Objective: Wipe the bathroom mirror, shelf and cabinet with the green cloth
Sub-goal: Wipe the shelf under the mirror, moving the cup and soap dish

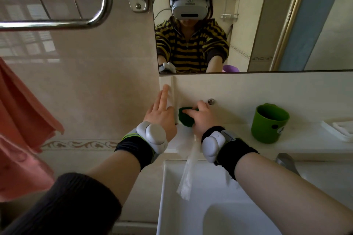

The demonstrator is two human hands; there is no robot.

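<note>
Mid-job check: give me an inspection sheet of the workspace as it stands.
Surface: pale shelf below the mirror, behind the sink.
Job's things: green cloth pressed against the panel at the shelf's left end.
Clutter: green mug, white soap dish on the shelf; clear plastic strip hangs into the sink.
Grippers: left hand, fingers straight, touches the panel's edge; right hand grips the green cloth.
Cables: one white cable, seen in the mirror only.
Surroundings: chrome towel rail, orange towel on the left.

Beige tiled wall (86,91), chrome towel rail (57,23), white basin (210,206)
</note>
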